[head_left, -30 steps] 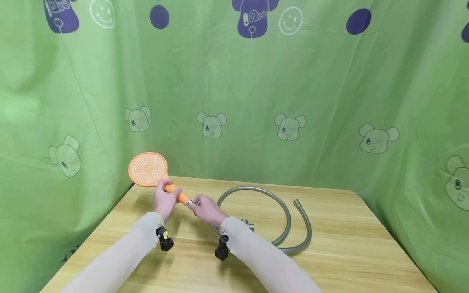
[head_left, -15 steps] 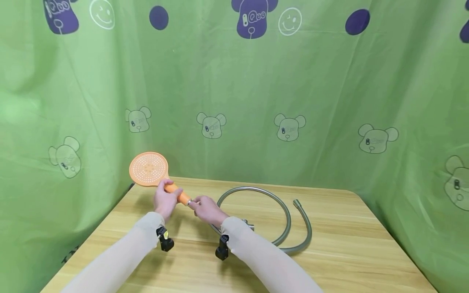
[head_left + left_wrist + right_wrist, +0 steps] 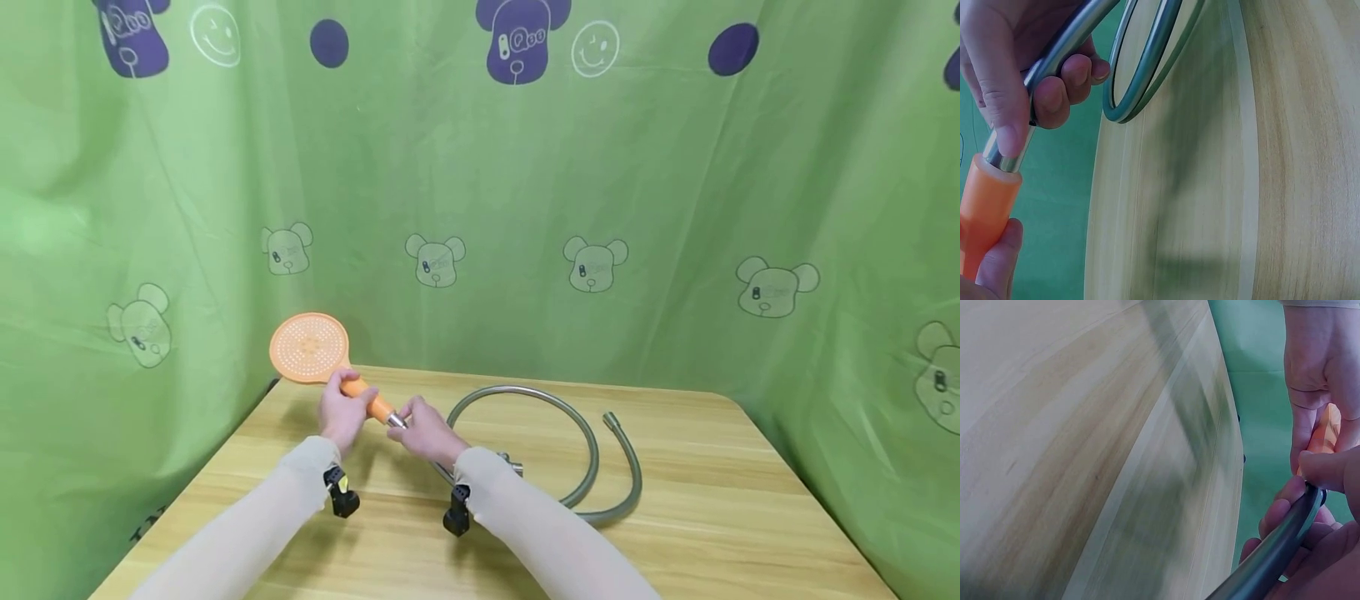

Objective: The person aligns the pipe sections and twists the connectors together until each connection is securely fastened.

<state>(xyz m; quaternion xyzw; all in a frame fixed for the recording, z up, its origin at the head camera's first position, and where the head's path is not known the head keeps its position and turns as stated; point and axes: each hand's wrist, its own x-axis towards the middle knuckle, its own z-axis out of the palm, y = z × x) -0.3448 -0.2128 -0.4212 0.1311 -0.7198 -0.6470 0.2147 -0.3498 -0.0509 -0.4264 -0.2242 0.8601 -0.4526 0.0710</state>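
Green curtain (image 3: 517,167) backs the wood-grain desk (image 3: 750,500); left grip (image 3: 343,410) curls round orange shower head (image 3: 310,347), right grip (image 3: 429,432) round metal hose (image 3: 1075,34).

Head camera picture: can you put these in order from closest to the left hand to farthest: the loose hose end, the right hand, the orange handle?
1. Orange handle: right in the left hand.
2. Right hand: a little to the right, holding the hose.
3. Loose hose end: way over on the table's right side.
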